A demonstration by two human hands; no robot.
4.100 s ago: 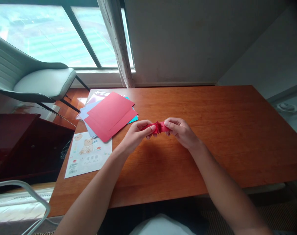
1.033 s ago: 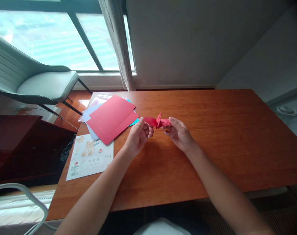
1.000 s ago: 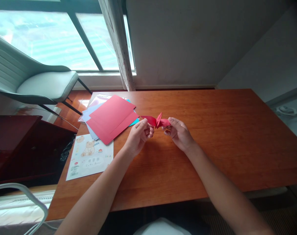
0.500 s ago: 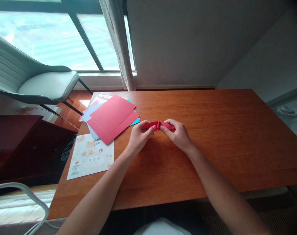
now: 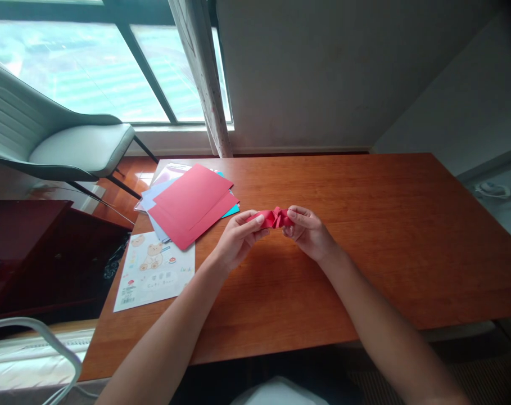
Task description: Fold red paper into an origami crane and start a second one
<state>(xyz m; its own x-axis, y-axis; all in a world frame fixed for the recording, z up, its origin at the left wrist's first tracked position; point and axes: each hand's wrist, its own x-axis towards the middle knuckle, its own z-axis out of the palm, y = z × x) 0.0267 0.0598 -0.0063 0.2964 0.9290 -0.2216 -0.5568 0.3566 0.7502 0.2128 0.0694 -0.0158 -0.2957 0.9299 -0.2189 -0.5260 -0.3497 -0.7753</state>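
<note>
A folded red paper piece (image 5: pixel 277 217), pinched and creased at its middle like a bow, is held over the wooden table (image 5: pixel 365 236). My left hand (image 5: pixel 240 233) grips its left end, thumb on top and fingers beneath. At the other end my right hand (image 5: pixel 311 230) pinches the paper between thumb and fingers. Both hands are closed on it, and their fingertips cover its outer ends. Left of my hands lie red paper sheets (image 5: pixel 191 205) on top of other coloured sheets.
A white sheet with bear drawings (image 5: pixel 149 281) lies at the table's left edge. Blue paper (image 5: pixel 231 211) peeks out under the red sheets. Beyond the table stand a pale chair (image 5: pixel 82 147), a curtain (image 5: pixel 200 73) and a window. A white curved tube (image 5: pixel 48 334) is at lower left.
The red paper has been tilted so that its broad face and creased middle show more. My thumbs have shifted outward from the centre, and both hands still hold the ends.
</note>
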